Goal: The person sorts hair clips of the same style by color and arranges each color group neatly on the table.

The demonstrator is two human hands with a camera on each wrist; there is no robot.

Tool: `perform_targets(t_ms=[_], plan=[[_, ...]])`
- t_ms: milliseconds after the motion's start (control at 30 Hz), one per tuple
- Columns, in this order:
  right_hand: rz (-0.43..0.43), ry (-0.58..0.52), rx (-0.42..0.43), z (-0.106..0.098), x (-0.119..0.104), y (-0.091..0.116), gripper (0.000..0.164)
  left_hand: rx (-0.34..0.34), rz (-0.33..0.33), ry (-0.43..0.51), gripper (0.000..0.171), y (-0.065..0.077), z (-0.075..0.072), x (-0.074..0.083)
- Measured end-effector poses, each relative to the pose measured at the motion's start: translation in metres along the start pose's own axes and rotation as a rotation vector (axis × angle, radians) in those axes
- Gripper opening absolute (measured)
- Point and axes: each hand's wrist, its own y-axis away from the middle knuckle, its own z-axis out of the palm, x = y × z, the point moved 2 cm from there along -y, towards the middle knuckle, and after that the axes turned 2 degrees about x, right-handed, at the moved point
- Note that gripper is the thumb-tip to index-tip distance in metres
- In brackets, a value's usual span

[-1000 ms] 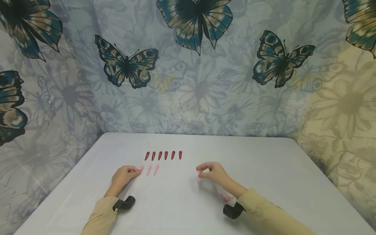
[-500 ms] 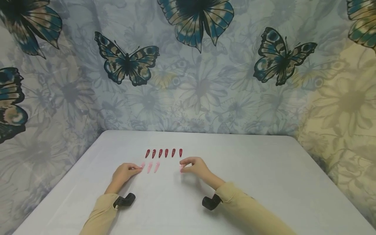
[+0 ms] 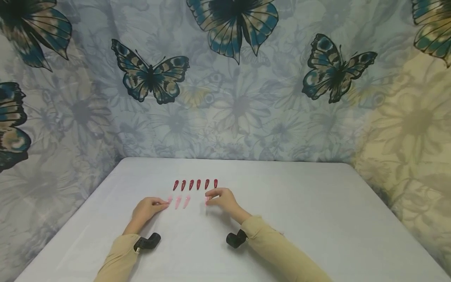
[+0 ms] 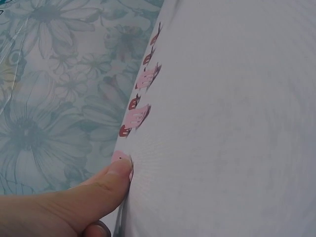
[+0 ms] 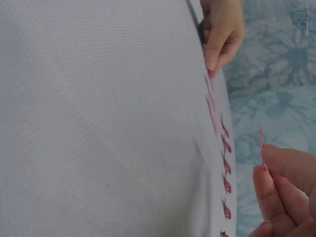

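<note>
In the head view, a row of several red snap hair clips lies on the white table. Nearer to me lie pink snap hair clips, one in the middle and one to its right. My left hand pinches the lower end of the leftmost pink clip; its thumb covers part of that clip in the left wrist view. To the right, my right hand holds another pink clip upright between thumb and fingers, raised above the table.
The white table reaches back to a hanging cloth printed with butterflies and flowers. Black wrist cameras sit on the left wrist and the right wrist. My right sleeve covers part of the table.
My right hand has moved left with its pink clip, from right of the rows to just below the right end of the red row. The left hand stays in place.
</note>
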Motion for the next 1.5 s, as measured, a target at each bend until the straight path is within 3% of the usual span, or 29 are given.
perform_targets(t_ms=[200, 633, 900, 1133, 1333, 1500], plan=[[-0.001, 0.008, 0.025, 0.008, 0.003, -0.005, 0.020, 0.002, 0.007, -0.003, 0.021, -0.005, 0.002, -0.003], [0.022, 0.014, 0.072, 0.032, 0.014, -0.025, 0.015, 0.027, 0.000, 0.008, 0.018, -0.001, 0.001, 0.002], [0.082, 0.104, 0.054, 0.038, 0.018, -0.023, 0.014, 0.029, 0.006, 0.004, 0.019, -0.002, 0.001, 0.001], [0.024, 0.053, 0.075, 0.040, 0.017, -0.020, 0.014, 0.031, 0.010, 0.008, 0.017, 0.001, 0.002, -0.003], [0.017, 0.187, 0.093, 0.043, 0.013, -0.022, 0.013, 0.030, 0.013, 0.001, 0.017, 0.000, 0.002, -0.006], [-0.015, 0.313, 0.155, 0.045, 0.012, -0.023, 0.012, 0.020, 0.012, 0.021, 0.019, -0.001, 0.002, -0.004]])
